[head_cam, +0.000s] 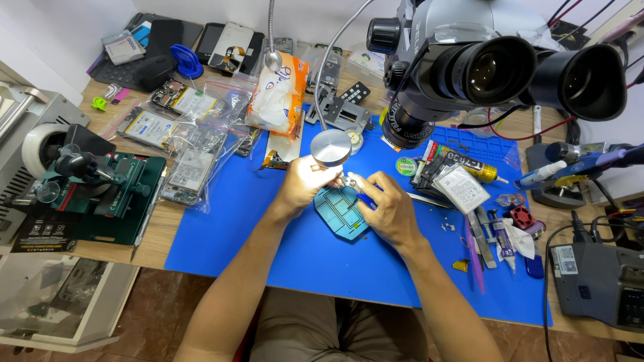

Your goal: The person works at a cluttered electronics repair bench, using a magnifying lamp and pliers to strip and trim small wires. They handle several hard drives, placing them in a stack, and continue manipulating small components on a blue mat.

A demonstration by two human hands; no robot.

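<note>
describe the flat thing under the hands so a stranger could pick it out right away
Start at the big blue mat covering the wooden desk. At its middle, between the left hand and right hand, lies a teal plate with raised ridges. It is the only greenish slab on the mat.

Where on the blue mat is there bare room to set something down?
Bare mat lies left of the left hand, and along the near edge below the right hand. The tools crowd the right side, the bags the far left.
</note>
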